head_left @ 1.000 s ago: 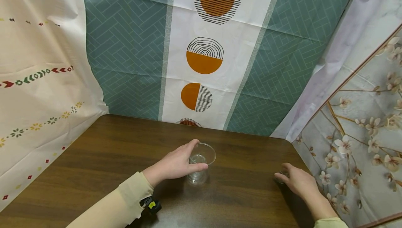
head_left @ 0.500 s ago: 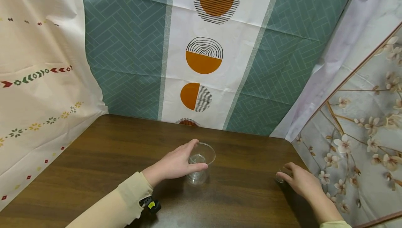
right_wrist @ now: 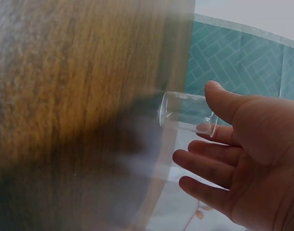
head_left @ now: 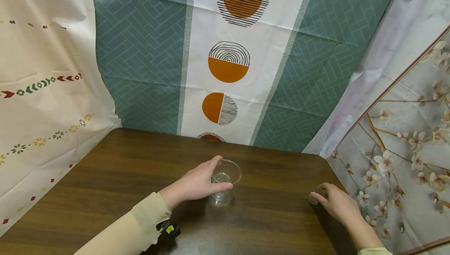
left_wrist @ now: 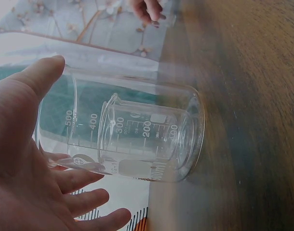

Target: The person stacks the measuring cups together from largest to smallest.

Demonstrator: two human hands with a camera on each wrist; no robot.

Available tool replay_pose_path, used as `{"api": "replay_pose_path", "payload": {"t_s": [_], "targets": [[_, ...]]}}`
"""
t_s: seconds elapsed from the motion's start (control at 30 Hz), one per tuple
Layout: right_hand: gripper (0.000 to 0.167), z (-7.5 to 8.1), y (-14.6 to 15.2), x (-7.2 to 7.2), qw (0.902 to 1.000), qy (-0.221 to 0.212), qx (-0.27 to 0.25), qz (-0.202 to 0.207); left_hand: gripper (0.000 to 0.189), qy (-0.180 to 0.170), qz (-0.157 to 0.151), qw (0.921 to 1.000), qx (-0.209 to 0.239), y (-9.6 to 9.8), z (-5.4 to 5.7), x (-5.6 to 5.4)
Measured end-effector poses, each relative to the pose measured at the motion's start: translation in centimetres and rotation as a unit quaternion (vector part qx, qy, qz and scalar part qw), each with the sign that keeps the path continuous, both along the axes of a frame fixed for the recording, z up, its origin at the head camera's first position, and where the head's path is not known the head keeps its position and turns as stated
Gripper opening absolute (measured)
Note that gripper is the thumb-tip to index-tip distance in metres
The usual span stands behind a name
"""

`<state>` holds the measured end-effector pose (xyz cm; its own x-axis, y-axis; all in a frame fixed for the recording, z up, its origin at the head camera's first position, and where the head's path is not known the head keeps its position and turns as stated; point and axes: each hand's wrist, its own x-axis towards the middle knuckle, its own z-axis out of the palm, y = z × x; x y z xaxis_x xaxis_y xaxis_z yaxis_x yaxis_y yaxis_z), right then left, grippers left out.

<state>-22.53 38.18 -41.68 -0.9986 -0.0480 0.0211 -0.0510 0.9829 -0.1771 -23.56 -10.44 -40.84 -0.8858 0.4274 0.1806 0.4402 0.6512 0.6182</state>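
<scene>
My left hand (head_left: 200, 180) holds a large glass beaker (head_left: 232, 171) near its rim, thumb on one side and fingers on the other. The beaker stands upright on the table, its printed scale reaching 500 in the left wrist view. Inside it sits a smaller beaker (left_wrist: 137, 144) with its own markings. Over at the right side of the table, my right hand (head_left: 335, 204) has thumb and index finger around the rim of a small clear glass beaker (right_wrist: 185, 113). That beaker stands upright, and the other fingers are loosely extended beside it.
Both beakers stand on a dark brown wooden table (head_left: 147, 153). A green and white patterned cloth (head_left: 147, 71) hangs behind it. A cream cloth (head_left: 45, 110) borders the left side, and a floral cloth (head_left: 386, 165) runs close beside my right hand.
My right hand has shifted slightly to the right, and more of the small beaker shows past the thumb. My left hand and the large beaker have stayed in place.
</scene>
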Motion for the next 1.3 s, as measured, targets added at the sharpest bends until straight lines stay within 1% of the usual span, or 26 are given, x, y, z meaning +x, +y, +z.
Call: {"api": "replay_pose_path", "payload": {"t_s": [0.1, 0.3, 0.5, 0.73, 0.87, 1.07, 1.17, 1.3], "targets": [[0.07, -0.1, -0.1, 0.1, 1.0, 0.004, -0.003, -0.001, 0.099, -0.001, 0.002, 1.0, -0.002, 0.0, 0.0, 0.0], [0.065, -0.4, -0.1, 0.1, 0.9997, 0.026, 0.003, 0.005, 0.1, -0.003, 0.004, 1.0, -0.005, 0.0, 0.0, 0.0], [0.063, -0.6, -0.3, 0.0, 0.9993, 0.036, 0.004, 0.011, 0.099, -0.005, 0.004, 1.0, -0.005, 0.1, 0.0, 0.0], [0.059, -0.5, -1.1, 0.0, 0.9974, 0.069, -0.01, 0.017, 0.098, -0.005, 0.0, 1.0, -0.002, 0.1, 0.0, 0.1], [0.058, -0.3, -1.7, -0.1, 0.996, 0.085, -0.016, 0.023, 0.098, -0.001, -0.004, 1.0, 0.001, 0.1, 0.0, 0.1], [0.06, 0.1, -2.8, -0.3, 0.9932, 0.11, -0.021, 0.033, 0.1, -0.006, -0.002, 1.0, -0.004, 0.1, 0.1, 0.1], [0.062, 0.4, -3.5, -0.5, 0.9915, 0.122, -0.023, 0.039, 0.101, -0.008, -0.001, 1.0, -0.004, 0.1, 0.1, 0.1], [0.064, 1.1, -4.5, -0.8, 0.9904, 0.128, -0.028, 0.042, 0.101, -0.006, -0.002, 1.0, -0.003, 0.1, 0.2, 0.0]]}}
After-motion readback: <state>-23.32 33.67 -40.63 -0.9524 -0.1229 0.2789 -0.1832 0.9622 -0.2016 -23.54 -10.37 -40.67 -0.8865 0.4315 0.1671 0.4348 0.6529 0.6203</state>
